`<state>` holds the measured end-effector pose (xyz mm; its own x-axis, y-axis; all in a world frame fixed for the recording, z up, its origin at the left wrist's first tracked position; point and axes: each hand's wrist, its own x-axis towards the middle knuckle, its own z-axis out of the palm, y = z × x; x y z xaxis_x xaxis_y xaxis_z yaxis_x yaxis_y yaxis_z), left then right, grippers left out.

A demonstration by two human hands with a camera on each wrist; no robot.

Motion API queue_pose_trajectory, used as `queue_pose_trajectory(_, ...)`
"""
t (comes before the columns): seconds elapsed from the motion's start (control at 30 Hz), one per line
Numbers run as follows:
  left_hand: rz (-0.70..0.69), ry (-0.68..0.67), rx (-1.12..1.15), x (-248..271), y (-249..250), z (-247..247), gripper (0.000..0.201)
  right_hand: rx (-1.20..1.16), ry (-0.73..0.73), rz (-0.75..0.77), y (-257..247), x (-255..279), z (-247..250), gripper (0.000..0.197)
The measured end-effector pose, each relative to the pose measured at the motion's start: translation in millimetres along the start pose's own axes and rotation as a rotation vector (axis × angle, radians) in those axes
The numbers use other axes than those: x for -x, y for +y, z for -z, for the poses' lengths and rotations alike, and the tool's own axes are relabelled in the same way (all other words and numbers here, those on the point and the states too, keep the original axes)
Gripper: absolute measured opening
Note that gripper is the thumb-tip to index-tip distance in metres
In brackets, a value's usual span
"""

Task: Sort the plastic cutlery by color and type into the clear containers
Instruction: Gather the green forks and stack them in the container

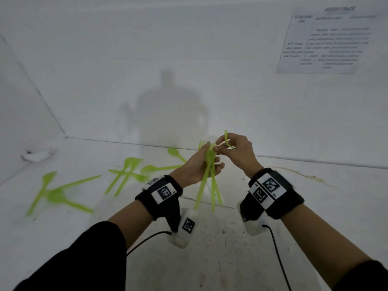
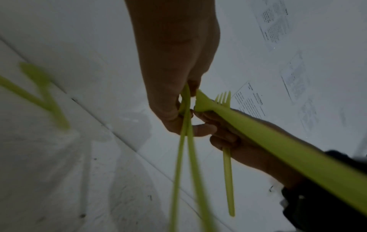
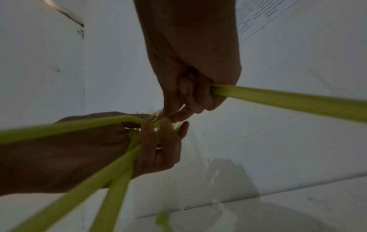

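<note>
1. Above the white table (image 1: 210, 259), at the centre of the head view, your left hand (image 1: 195, 169) grips a bundle of green forks (image 1: 206, 181); the tines point up past your fingers and the handles splay downward toward you.
2. Just right of that bundle, your right hand (image 1: 237, 152) is curled round a single green fork (image 1: 227, 141). Your left wrist view shows its tines pointing up and its handle running down out of the fist (image 2: 228, 180).
3. Your right thumb and forefinger tips meet the tine end of the bundle; the right wrist view shows them touching among the tines (image 3: 158, 119). Whether they pinch a piece there cannot be told.
4. Left of the bundle, on the table, lie loose green spoons and other cutlery: one spoon (image 1: 175, 153) close behind your left hand, a crossed cluster (image 1: 128, 173) further left, and a blurred group (image 1: 56, 192) furthest left. Types within the blurred group cannot be told.
5. No clear container can be made out with certainty in any view.
6. Both wrists carry black bands with coded markers (image 1: 165, 192) and cabled white units.
7. Right of and above the bundle, a printed sheet (image 1: 327, 38) is fixed to the white wall; its text is illegible.
</note>
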<state>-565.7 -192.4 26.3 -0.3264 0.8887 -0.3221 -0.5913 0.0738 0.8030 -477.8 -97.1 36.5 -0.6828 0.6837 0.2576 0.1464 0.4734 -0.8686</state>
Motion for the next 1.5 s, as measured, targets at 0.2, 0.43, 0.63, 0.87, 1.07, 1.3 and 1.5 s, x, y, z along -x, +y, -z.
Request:
queue_pose_trajectory(0.2, -0.004, 0.112, -0.095, 22, -10, 34, 0.033, 0.049, -0.163, -0.196, -7, 2, -35, 0.029)
queue_pose_trajectory(0.43, -0.078, 0.351, 0.087, 33, -5, 68, 0.026, -0.286, -0.370, -0.431, -24, 5, -73, 0.025)
queue_pose_trajectory(0.63, -0.121, 0.362, 0.062, 31, -1, 85, 0.022, -0.041, -0.327, -0.159, -23, 15, -112, 0.016)
queue_pose_trajectory(0.87, -0.150, 0.558, 0.054, 33, 8, 121, 0.023, 0.051, -0.316, -0.099, -13, 1, -130, 0.022)
queue_pose_trajectory(1.07, -0.177, 0.629, 0.186, 42, 13, 145, 0.020, 0.737, -0.382, 0.068, 39, -27, -141, 0.051)
queue_pose_trajectory(1.3, -0.157, 0.584, 0.227, 47, 10, 152, 0.019, 0.804, -0.404, 0.022, 46, -39, -144, 0.028)
queue_pose_trajectory(1.5, -0.124, 0.497, 0.146, 49, 7, 140, 0.012, 0.668, -0.487, -0.228, 40, -33, -135, 0.054)
